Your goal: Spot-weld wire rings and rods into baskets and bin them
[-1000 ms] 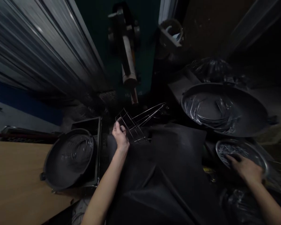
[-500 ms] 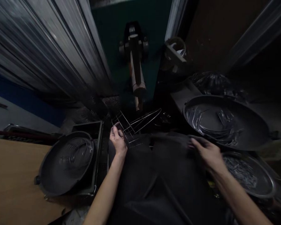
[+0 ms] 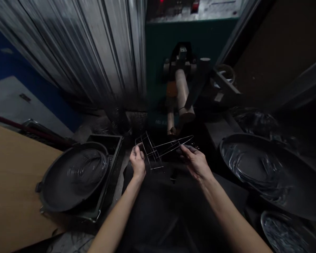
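A thin wire rack (image 3: 153, 151) with a rounded loop reaching to the right hangs in front of me. My left hand (image 3: 138, 162) is closed around its left end. At the loop on the right, my right hand (image 3: 196, 161) pinches the wire between thumb and fingers. Just beyond the rack stands a machine with a thick metal arm (image 3: 183, 95) and a thinner lower rod (image 3: 171, 121). Dark cloth (image 3: 158, 207) covers my lap under both hands.
To the left, a round black pan (image 3: 60, 186) of wire pieces rests on a dark crate (image 3: 116, 147). At right are a larger black pan (image 3: 295, 172) with bent wires and a bowl (image 3: 264, 225) of small metal pieces. Corrugated metal sheeting (image 3: 113, 45) rises behind.
My right hand has moved left from beside the right-hand pan and taken hold of the rack's loop. My left hand keeps its grip. The camera view has shifted.
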`<state>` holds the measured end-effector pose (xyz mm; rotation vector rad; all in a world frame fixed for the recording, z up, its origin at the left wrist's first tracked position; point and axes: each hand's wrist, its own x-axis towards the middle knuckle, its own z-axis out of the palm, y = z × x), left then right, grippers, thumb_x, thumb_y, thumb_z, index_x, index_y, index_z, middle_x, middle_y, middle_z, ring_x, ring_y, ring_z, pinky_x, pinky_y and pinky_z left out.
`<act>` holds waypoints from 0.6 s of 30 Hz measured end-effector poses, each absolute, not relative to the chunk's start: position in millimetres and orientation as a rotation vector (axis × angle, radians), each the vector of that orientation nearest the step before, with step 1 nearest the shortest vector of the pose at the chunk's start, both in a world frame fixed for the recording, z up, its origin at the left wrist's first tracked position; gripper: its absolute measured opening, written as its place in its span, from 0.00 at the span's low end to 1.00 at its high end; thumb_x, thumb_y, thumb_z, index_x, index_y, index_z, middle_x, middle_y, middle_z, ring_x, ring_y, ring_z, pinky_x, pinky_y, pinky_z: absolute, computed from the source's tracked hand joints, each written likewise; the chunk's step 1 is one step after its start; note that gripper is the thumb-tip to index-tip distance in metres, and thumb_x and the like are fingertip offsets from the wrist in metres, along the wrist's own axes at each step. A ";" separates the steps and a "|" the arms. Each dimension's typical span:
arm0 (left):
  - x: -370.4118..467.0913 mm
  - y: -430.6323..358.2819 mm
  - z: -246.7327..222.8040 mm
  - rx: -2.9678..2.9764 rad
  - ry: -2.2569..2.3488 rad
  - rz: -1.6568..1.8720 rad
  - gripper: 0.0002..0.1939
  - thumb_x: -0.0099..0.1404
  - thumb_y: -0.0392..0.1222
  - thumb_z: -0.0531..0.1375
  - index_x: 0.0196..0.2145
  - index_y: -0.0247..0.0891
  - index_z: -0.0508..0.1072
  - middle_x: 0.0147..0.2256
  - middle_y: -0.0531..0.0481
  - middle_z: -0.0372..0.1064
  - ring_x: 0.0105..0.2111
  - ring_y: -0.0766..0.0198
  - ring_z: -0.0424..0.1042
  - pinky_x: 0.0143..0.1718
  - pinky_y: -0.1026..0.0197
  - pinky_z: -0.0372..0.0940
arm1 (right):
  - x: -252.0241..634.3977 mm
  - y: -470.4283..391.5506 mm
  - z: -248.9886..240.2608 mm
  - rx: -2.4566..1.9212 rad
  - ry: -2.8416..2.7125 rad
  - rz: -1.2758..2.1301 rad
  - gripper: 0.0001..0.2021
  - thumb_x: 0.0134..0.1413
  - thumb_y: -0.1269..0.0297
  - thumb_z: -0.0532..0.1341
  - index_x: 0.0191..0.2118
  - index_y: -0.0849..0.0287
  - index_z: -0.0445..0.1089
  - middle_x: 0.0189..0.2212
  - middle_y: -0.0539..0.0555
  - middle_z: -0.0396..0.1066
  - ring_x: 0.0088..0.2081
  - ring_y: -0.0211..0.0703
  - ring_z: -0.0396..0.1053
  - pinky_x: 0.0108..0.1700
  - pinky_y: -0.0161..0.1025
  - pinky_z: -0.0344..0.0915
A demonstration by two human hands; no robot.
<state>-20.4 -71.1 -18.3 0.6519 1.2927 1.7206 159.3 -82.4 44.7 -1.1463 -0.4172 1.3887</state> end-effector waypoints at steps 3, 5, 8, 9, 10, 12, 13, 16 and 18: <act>-22.0 -69.7 -14.5 0.675 1.301 1.716 0.24 0.62 0.59 0.55 0.42 0.34 0.72 0.16 0.62 0.45 0.14 0.75 0.44 0.15 0.71 0.41 | 156.9 -80.8 49.1 -1.168 -0.391 1.411 0.20 0.19 0.63 0.78 0.26 0.62 0.75 0.25 0.50 0.73 0.27 0.33 0.71 0.22 0.23 0.64; -22.0 -69.2 -11.6 0.696 1.309 1.709 0.23 0.63 0.58 0.55 0.42 0.34 0.72 0.16 0.61 0.45 0.15 0.74 0.44 0.15 0.71 0.42 | 156.2 -79.9 50.7 -1.176 -0.369 1.424 0.20 0.19 0.65 0.78 0.27 0.62 0.75 0.24 0.49 0.73 0.27 0.33 0.71 0.21 0.22 0.63; -21.1 -68.3 -9.8 0.715 1.310 1.696 0.23 0.63 0.58 0.54 0.42 0.34 0.72 0.16 0.61 0.45 0.15 0.74 0.45 0.15 0.71 0.42 | 155.0 -79.2 52.4 -1.178 -0.333 1.432 0.19 0.20 0.67 0.78 0.27 0.62 0.74 0.23 0.48 0.72 0.26 0.31 0.70 0.20 0.21 0.61; -20.7 -67.9 -9.6 0.711 1.309 1.691 0.23 0.63 0.58 0.54 0.42 0.34 0.72 0.16 0.61 0.45 0.15 0.74 0.45 0.16 0.71 0.42 | 154.4 -79.0 53.0 -1.179 -0.323 1.430 0.19 0.21 0.68 0.77 0.27 0.62 0.74 0.23 0.48 0.72 0.26 0.31 0.70 0.20 0.21 0.61; -20.2 -67.5 -9.4 0.704 1.307 1.686 0.23 0.63 0.58 0.54 0.41 0.35 0.72 0.16 0.61 0.45 0.15 0.74 0.45 0.16 0.71 0.43 | 153.7 -78.8 53.6 -1.180 -0.312 1.427 0.18 0.22 0.69 0.77 0.27 0.62 0.74 0.23 0.48 0.72 0.26 0.31 0.70 0.20 0.21 0.61; -18.8 -66.7 -8.7 0.689 1.308 1.670 0.22 0.63 0.58 0.54 0.41 0.35 0.72 0.16 0.61 0.44 0.15 0.74 0.44 0.16 0.71 0.43 | 152.5 -78.1 54.9 -1.181 -0.286 1.418 0.17 0.24 0.71 0.76 0.26 0.62 0.73 0.22 0.48 0.71 0.25 0.31 0.69 0.20 0.21 0.61; -18.1 -66.2 -8.0 0.687 1.312 1.661 0.22 0.64 0.58 0.54 0.41 0.35 0.72 0.16 0.61 0.44 0.15 0.74 0.44 0.16 0.71 0.43 | 152.0 -77.5 55.5 -1.184 -0.274 1.412 0.16 0.25 0.72 0.76 0.26 0.62 0.73 0.22 0.47 0.71 0.25 0.30 0.69 0.20 0.21 0.61; -15.9 -64.4 -4.8 0.688 1.324 1.642 0.22 0.64 0.58 0.54 0.41 0.35 0.72 0.16 0.61 0.44 0.15 0.74 0.44 0.17 0.70 0.42 | 151.2 -74.6 56.6 -1.217 -0.269 1.381 0.12 0.30 0.74 0.74 0.25 0.62 0.72 0.22 0.47 0.71 0.24 0.30 0.69 0.20 0.21 0.61; -15.4 -62.6 -2.3 0.699 1.331 1.644 0.22 0.64 0.57 0.54 0.41 0.35 0.72 0.16 0.61 0.44 0.15 0.73 0.45 0.17 0.70 0.42 | 150.6 -71.9 57.3 -1.239 -0.297 1.355 0.11 0.33 0.74 0.73 0.25 0.61 0.71 0.21 0.47 0.71 0.23 0.30 0.69 0.19 0.21 0.61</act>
